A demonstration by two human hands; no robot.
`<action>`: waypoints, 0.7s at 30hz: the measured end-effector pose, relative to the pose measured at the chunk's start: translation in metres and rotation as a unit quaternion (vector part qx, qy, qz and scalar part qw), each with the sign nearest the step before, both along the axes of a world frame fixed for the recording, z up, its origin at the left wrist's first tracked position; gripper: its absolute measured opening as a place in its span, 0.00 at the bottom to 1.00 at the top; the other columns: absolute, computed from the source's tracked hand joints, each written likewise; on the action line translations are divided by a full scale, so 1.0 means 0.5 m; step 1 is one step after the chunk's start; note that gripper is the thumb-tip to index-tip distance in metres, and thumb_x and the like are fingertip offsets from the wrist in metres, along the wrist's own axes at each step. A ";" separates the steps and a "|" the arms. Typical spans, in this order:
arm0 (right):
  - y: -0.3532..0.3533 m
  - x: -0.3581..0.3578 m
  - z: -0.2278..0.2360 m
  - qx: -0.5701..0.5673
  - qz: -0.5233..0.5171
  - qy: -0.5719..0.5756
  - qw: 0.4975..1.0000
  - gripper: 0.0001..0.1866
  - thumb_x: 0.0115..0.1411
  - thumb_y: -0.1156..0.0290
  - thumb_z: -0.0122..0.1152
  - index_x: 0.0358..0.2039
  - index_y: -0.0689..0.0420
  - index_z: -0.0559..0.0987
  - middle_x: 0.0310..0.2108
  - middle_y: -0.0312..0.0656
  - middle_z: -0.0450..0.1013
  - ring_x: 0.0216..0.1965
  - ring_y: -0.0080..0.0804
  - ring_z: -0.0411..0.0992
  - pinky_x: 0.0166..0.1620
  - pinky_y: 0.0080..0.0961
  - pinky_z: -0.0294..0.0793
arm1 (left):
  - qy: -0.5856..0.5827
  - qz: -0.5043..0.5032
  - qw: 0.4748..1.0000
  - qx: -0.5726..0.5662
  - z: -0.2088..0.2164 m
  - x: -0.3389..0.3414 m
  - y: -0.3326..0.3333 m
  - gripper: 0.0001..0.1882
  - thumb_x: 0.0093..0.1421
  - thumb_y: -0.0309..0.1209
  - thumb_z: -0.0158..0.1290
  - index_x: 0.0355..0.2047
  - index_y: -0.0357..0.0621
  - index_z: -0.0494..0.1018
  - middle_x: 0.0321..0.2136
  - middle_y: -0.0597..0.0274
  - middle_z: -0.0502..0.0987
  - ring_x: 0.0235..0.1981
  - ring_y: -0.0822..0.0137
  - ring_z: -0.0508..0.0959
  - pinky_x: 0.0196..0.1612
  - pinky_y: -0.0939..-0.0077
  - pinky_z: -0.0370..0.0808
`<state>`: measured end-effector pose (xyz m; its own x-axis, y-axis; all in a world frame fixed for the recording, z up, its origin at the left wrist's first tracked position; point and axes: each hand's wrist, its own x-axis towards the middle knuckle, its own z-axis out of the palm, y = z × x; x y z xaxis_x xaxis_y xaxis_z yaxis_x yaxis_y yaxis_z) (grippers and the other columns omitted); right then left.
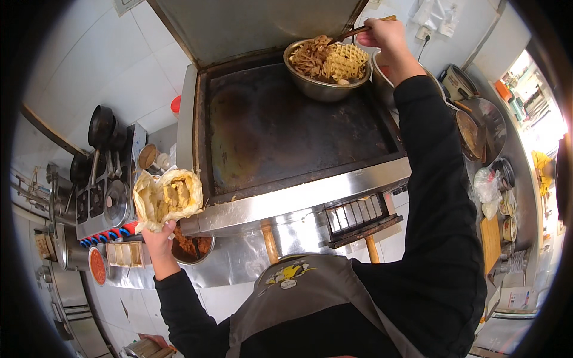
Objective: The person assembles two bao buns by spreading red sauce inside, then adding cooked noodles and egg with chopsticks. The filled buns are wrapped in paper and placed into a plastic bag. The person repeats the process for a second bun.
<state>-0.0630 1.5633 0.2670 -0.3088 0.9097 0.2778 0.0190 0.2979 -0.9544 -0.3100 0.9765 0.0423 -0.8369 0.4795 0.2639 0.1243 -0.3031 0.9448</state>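
Before tiled walls (101, 56), a griddle (286, 140) bears a bowl (325, 91).

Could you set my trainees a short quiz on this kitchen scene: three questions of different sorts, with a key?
1. True or false: the bowl stands at the near left corner of the griddle.
2. Which hand holds the open bread?
3. Fill in: the right hand holds ______, their tips at the food in the bowl.

Key:
1. False; it stands at the far right corner.
2. The left hand.
3. Chopsticks.
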 end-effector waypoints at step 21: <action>0.052 0.065 0.035 -0.052 -0.001 0.064 0.997 0.12 0.64 0.78 0.59 0.39 0.78 0.75 0.31 0.59 0.79 0.31 0.46 0.83 0.35 0.31 0.89 | 0.025 -0.200 0.979 -0.020 0.195 0.019 0.398 0.50 0.46 0.19 0.67 0.70 0.42 0.58 0.62 0.58 0.68 0.64 0.61 0.70 0.67 0.62 0.67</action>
<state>-0.0303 1.5892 0.2844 -0.2757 0.9360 0.2190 -0.1039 0.1975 -0.9748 -0.3007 1.1754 0.1397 -0.5662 0.7773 0.2741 0.0488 -0.3004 0.9526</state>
